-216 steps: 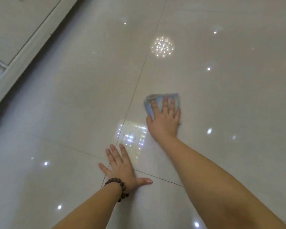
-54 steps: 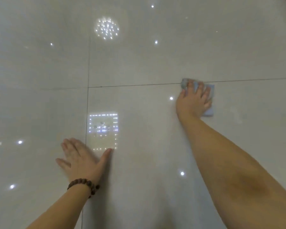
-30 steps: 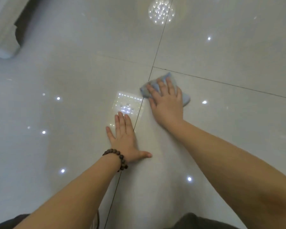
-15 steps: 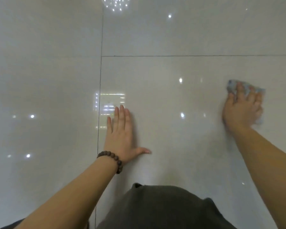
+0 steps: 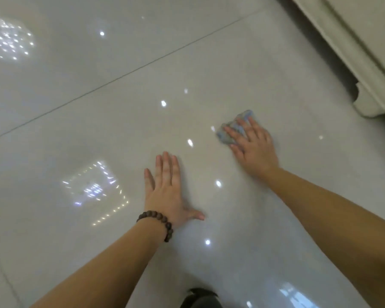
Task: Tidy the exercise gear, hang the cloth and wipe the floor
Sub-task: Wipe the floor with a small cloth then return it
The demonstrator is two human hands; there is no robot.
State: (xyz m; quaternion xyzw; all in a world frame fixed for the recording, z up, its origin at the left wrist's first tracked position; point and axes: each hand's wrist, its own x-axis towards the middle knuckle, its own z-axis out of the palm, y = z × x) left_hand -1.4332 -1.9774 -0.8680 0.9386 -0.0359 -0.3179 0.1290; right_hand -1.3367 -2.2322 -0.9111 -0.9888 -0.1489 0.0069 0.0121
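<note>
One glossy tiled floor (image 5: 98, 112) carries a pale furniture base (image 5: 365, 63) upper right, the left hand (image 5: 167, 192) flat with straight fingers, the right hand (image 5: 253, 150) pressing straight fingers on a crumpled blue cloth (image 5: 242, 115), and a bead bracelet (image 5: 158, 218) on the left wrist.

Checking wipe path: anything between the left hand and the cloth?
Only bare glossy floor, with light reflections, between left hand and cloth; head view.

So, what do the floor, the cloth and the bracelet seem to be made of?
Floor: probably glazed ceramic or stone tile, glossy; it gives sharp reflections and shows thin joint lines. Cloth: soft blue-grey fabric, perhaps microfibre; it looks crumpled. Bracelet: round dark brown beads, likely wood, matte.
</note>
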